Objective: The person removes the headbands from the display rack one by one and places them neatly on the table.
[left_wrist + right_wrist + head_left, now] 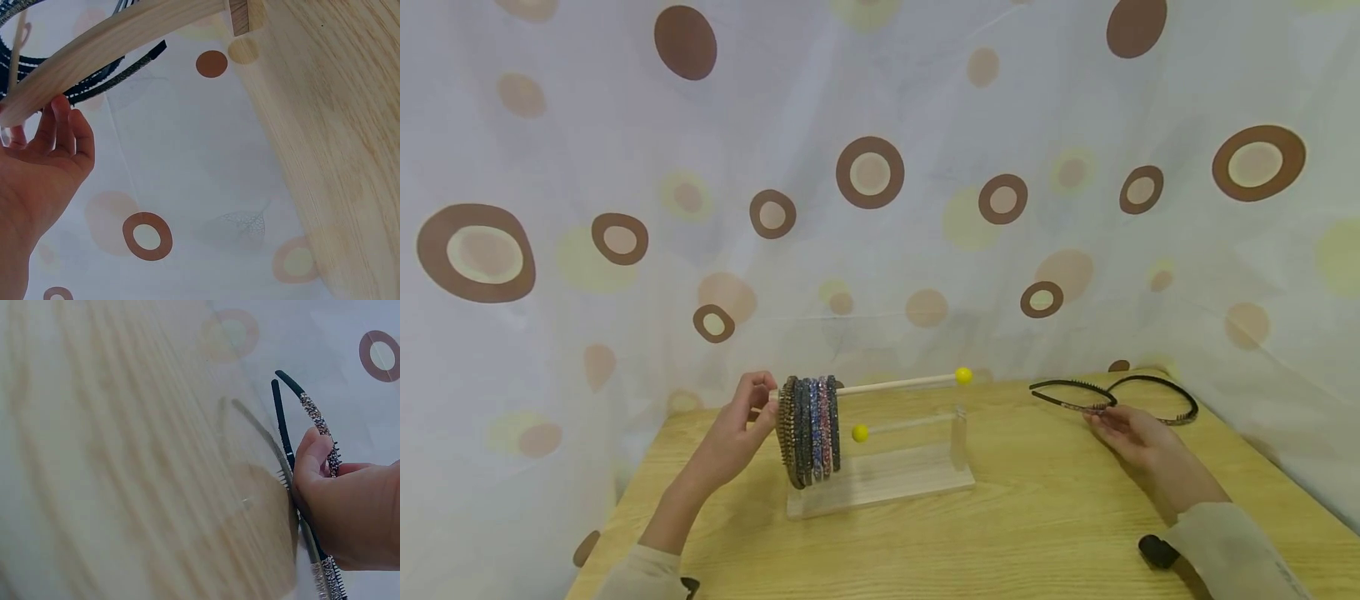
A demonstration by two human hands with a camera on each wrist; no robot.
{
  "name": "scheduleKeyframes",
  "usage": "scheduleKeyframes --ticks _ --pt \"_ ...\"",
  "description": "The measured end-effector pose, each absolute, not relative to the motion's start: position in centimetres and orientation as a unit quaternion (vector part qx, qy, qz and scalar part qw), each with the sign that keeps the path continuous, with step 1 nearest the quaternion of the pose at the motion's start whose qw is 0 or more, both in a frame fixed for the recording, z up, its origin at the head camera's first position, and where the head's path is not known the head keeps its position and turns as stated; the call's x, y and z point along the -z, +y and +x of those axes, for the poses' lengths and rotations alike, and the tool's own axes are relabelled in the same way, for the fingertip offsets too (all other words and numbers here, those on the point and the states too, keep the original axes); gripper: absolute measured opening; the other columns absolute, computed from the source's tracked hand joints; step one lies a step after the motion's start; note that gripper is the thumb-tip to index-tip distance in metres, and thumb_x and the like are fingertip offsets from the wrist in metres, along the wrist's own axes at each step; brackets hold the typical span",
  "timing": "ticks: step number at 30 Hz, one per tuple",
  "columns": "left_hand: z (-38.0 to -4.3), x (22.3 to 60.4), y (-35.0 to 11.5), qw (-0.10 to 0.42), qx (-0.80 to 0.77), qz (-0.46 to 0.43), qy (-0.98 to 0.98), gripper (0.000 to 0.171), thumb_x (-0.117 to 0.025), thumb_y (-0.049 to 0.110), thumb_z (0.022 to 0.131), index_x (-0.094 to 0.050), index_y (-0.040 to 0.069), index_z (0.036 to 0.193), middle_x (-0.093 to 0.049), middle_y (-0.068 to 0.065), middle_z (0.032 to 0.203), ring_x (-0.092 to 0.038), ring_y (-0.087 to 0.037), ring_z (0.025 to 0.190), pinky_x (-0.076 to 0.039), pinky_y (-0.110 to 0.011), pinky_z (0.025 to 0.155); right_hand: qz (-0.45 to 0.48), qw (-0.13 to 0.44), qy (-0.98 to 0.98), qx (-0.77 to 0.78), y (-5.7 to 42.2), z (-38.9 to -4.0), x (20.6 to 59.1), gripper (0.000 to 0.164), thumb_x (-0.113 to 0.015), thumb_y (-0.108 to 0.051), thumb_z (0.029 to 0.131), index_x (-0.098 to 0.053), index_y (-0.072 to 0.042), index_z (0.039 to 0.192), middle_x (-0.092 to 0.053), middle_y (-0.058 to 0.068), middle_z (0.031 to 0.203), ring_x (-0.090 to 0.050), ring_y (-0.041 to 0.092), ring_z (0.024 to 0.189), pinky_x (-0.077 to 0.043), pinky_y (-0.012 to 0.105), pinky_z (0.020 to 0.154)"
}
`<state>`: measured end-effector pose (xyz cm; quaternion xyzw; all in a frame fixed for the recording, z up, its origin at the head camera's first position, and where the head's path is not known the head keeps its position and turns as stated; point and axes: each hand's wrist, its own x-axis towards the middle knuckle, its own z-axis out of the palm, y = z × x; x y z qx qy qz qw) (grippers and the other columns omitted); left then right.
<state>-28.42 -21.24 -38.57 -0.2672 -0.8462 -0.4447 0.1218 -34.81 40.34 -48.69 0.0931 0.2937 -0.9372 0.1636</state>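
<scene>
A wooden headband stand (887, 482) with two rods tipped by yellow balls is on the table. Several glittery headbands (810, 429) hang close together at the left end of its upper rod. My left hand (730, 437) grips the top of the stand's left upright (112, 47), beside those headbands; the thumb is mostly hidden in the left wrist view. At the right, my right hand (1142, 442) pinches a black headband (1070, 383) by one glittery arm (317, 417), its two ends pointing left. A second black headband (1172, 385) lies just behind the right hand.
The glossy wood-grain table (1022, 533) runs back to a white curtain (910, 92) printed with circles. A yellow ball (963, 376) ends the upper rod, and another ball (860, 432) the lower one. A black strap piece (1157, 551) is by the right sleeve.
</scene>
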Motion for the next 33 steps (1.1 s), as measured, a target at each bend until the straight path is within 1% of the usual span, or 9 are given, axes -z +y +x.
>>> scheduleKeyframes --ticks 7,11,16,19,21,27,33 --pt "-28.3 38.7 -21.2 0.118 0.445 -0.265 -0.847 0.02 -0.047 0.024 0.11 -0.037 0.014 0.123 -0.056 -0.008 0.095 -0.058 -0.025 0.089 -0.048 -0.048 0.081 0.116 0.159 0.29 0.937 40.7 -34.8 49.4 0.035 -0.036 -0.001 0.108 -0.067 0.009 0.095 -0.064 0.029 0.098 -0.069 0.039 0.094 -0.042 0.031 0.104" --pt "-28.3 38.7 -21.2 0.116 0.444 -0.269 -0.847 0.019 -0.046 0.023 0.11 -0.036 0.013 0.123 -0.056 -0.008 0.094 -0.058 -0.026 0.088 -0.048 -0.045 0.08 0.121 0.146 0.324 0.927 40.6 -34.7 49.3 0.034 -0.04 0.001 0.108 -0.071 0.007 0.095 -0.068 0.029 0.098 -0.071 0.041 0.095 -0.044 0.032 0.102" --pt "-28.5 38.6 -21.4 0.117 0.445 -0.271 -0.846 0.019 -0.046 0.023 0.11 -0.035 0.013 0.124 -0.056 -0.008 0.095 -0.058 -0.03 0.088 -0.048 -0.046 0.081 0.125 0.097 0.434 0.887 40.1 -34.3 48.3 0.031 -0.047 0.003 0.105 -0.074 0.003 0.091 -0.071 0.024 0.091 -0.073 0.035 0.089 -0.051 0.033 0.091" --pt "-28.5 38.5 -21.4 0.119 0.445 -0.268 -0.846 0.02 -0.046 0.023 0.11 -0.036 0.014 0.124 -0.056 -0.009 0.096 -0.057 -0.03 0.089 -0.047 -0.049 0.082 0.133 0.069 0.509 0.848 39.8 -34.2 47.8 0.028 -0.052 0.0 0.104 -0.075 0.0 0.089 -0.073 0.02 0.086 -0.075 0.03 0.084 -0.054 0.033 0.085" --pt "-28.5 38.4 -21.4 0.118 0.445 -0.266 -0.847 0.02 -0.046 0.024 0.11 -0.036 0.014 0.124 -0.056 -0.009 0.097 -0.058 -0.029 0.09 -0.047 -0.05 0.082 0.139 0.061 0.558 0.816 39.6 -34.1 47.6 0.026 -0.054 -0.002 0.104 -0.075 -0.002 0.089 -0.073 0.017 0.084 -0.075 0.026 0.081 -0.056 0.031 0.082" --pt "-28.4 38.5 -21.4 0.114 0.448 -0.265 -0.846 0.02 -0.047 0.024 0.11 -0.036 0.014 0.124 -0.057 -0.008 0.097 -0.057 -0.026 0.091 -0.046 -0.051 0.085 0.121 0.07 0.671 0.728 39.5 -34.1 47.4 0.02 -0.055 -0.005 0.103 -0.072 0.005 0.098 -0.073 0.011 0.082 -0.074 0.018 0.074 -0.057 0.025 0.07" --pt "-28.5 38.6 -21.4 0.116 0.448 -0.273 -0.843 0.024 -0.048 0.022 0.109 -0.036 0.009 0.125 -0.056 -0.008 0.095 -0.056 -0.026 0.09 -0.044 -0.052 0.088 0.108 0.076 0.716 0.686 39.5 -34.1 47.5 0.023 -0.054 -0.008 0.103 -0.066 0.011 0.106 -0.072 0.007 0.079 -0.07 0.014 0.069 -0.055 0.023 0.064"
